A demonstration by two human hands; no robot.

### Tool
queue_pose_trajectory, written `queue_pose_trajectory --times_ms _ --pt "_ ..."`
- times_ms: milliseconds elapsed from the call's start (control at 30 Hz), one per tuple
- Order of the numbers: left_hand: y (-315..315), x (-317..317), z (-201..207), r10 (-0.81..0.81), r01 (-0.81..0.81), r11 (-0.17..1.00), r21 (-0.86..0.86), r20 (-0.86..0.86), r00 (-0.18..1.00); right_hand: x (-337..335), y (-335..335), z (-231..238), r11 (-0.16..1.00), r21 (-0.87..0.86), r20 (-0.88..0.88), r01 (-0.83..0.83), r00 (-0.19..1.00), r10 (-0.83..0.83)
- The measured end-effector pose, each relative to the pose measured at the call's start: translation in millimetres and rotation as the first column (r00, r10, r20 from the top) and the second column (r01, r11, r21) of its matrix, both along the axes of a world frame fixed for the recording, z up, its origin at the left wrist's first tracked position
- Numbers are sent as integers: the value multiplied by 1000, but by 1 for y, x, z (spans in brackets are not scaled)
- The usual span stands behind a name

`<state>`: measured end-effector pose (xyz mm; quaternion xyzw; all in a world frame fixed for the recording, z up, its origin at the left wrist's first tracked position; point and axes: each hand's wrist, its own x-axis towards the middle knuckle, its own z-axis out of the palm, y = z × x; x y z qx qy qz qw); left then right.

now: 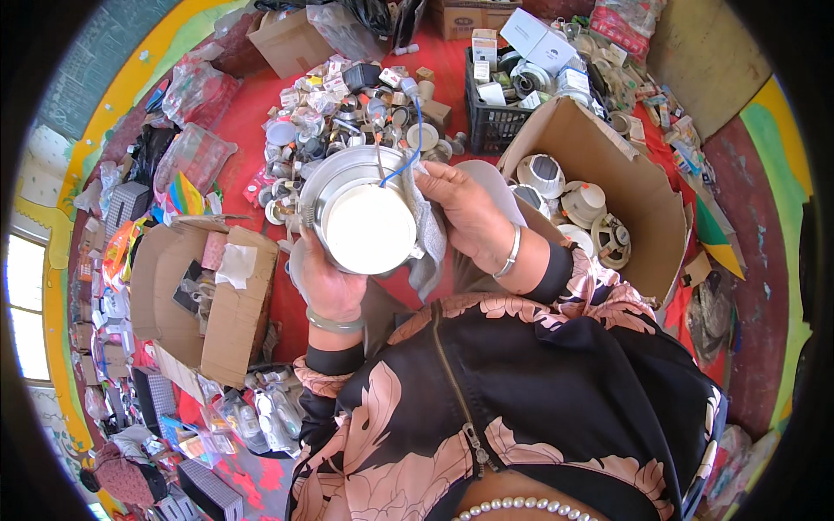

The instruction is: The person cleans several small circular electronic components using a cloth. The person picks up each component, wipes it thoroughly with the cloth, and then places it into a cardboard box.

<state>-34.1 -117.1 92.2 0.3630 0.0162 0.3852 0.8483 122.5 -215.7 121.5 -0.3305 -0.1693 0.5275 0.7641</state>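
A round downlight (368, 231) with a silvery metal rim and a bright white face is held in front of me. Its blue wire (420, 130) loops up from it, with a brown wire beside it. My left hand (334, 285) is closed round the lower left side of the light. On the opposite side, my right hand (467, 213) pinches a grey cloth (427, 239) that lies against the rim and hangs down from it. Just beyond the light, a heap of loose lamps and small fittings (304, 113) covers part of the red floor.
An open cardboard box (638, 165) with several round lamps stands on the right. Behind it is a black crate (495, 122) full of small boxes and lamps. Another open carton (230, 326) sits on the left, with bagged goods (261, 421) below it.
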Motion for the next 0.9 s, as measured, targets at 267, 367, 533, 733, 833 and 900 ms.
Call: queue_pose_trajectory --times_ms 267,367,533,733,833,900 --pt "0 -15 13 52 -30 991 134 -168 984 19 -14 -15 995 53 176 -88 981 78" --pt "-3 -18 23 9 34 984 173 -243 970 20 -16 -11 998 43 359 -50 933 31" --pt "-9 -27 24 8 74 978 193 -393 919 30 -19 -2 983 65 583 -171 806 101" --pt "-15 -32 28 -64 152 978 142 -487 871 39 -22 26 937 40 846 -346 510 152" --pt "-20 -27 40 -49 218 949 226 -580 813 35 -13 27 931 -43 914 -364 362 184" --pt "-18 -24 41 -72 310 913 266 -644 762 33 -9 33 897 -176 910 -405 281 305"
